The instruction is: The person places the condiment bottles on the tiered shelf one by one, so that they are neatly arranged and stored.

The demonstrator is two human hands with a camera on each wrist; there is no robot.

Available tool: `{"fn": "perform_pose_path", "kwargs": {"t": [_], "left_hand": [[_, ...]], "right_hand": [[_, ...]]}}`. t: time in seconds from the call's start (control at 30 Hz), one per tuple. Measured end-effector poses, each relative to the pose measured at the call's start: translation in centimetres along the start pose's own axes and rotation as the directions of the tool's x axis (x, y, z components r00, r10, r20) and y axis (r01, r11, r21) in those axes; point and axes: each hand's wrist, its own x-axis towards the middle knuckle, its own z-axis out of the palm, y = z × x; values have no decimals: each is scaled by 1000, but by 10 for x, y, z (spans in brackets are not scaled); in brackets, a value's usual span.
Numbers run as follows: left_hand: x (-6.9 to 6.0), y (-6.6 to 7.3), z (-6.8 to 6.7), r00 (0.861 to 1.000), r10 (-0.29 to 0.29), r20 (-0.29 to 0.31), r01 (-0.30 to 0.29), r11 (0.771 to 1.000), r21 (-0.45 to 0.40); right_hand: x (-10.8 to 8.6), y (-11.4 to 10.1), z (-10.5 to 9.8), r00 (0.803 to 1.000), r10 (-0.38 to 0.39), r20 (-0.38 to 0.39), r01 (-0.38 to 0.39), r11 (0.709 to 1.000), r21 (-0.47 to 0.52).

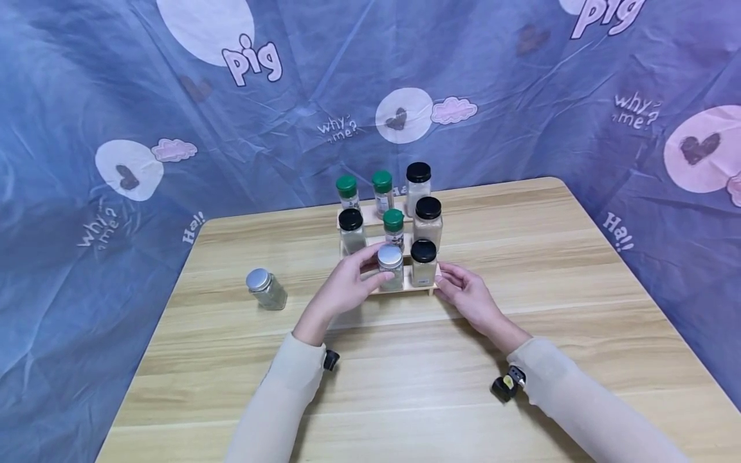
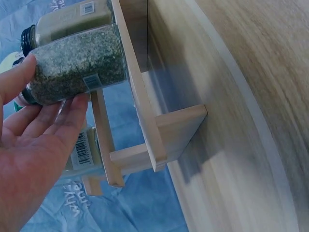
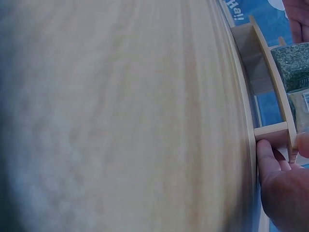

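Note:
A tiered wooden rack [image 2: 140, 92] holds several spice jars. My left hand [image 1: 347, 283] pinches a silver-lidded jar of green herbs [image 1: 391, 272] [image 2: 79, 63] between thumb and fingers, on the front tier. Directly right of it stands a black-lidded jar [image 1: 424, 265]. My right hand [image 1: 470, 298] grips the right end of the rack; in the right wrist view its fingers [image 3: 267, 157] lie against the wooden end support. Behind are jars with green lids [image 1: 393, 220] and black lids [image 1: 428, 208] on the upper tiers.
Another silver-lidded jar [image 1: 269, 290] stands apart on the wooden table [image 1: 405, 399], left of the rack. A blue patterned cloth [image 1: 312, 77] hangs behind and beside the table. The rack stands near the table's back edge.

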Motion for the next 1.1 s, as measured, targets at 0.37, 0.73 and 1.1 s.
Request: {"fn": "perform_pose_path", "kwargs": {"t": [0.37,0.73,1.1], "left_hand": [[-9,4,-10,999,8,-53,-11,998,-62],[-47,1,-46,977,32,-211,-42,998,-44],[-90,-20,-88,853,69,-517,-47,997,56]], "right_hand": [[0,1,1,1000,9,-3,-9,1000,-11],[0,-2,-1,1000,8,3,-8,1000,-25],[3,1,-2,1000,-14,18,15,999,-33]]}}
